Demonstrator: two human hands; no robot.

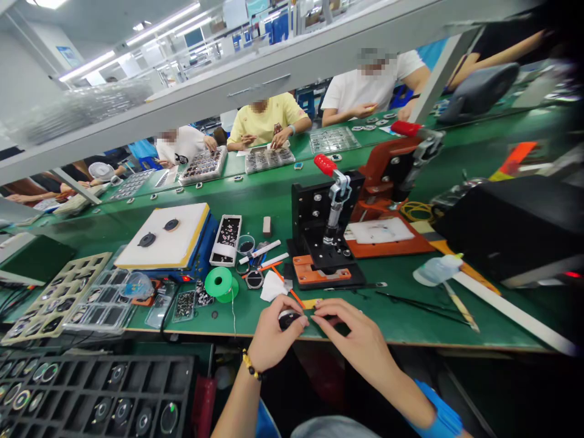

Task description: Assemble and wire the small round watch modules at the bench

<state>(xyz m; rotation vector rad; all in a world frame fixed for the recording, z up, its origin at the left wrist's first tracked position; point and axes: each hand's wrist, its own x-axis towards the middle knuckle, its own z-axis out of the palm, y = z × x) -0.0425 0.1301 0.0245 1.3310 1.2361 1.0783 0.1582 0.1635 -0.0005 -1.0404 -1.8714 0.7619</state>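
At the bench's front edge my left hand (pixel 276 334) is closed around a small round black part (pixel 288 319) with a pale rim, which looks like a watch case. Close beside it, my right hand (pixel 353 334) has thumb and fingers brought together in a pinch. Whatever lies between those fingertips is too small to make out. Just beyond both hands are a yellow strip (pixel 311 303), an orange stick (pixel 296 298) and a crumpled white tissue (pixel 272 286). A black toggle press (pixel 326 231) with a red handle stands behind them.
Left are a green spool (pixel 221 284), a white parts tray (pixel 225 240) and a blue heating box (pixel 201 243) bearing two black discs. A black compartment tray (pixel 150 377) sits lower left. Right are tweezers (pixel 424 306), a clear bottle (pixel 435 271) and an orange press (pixel 387 164). Co-workers sit opposite.
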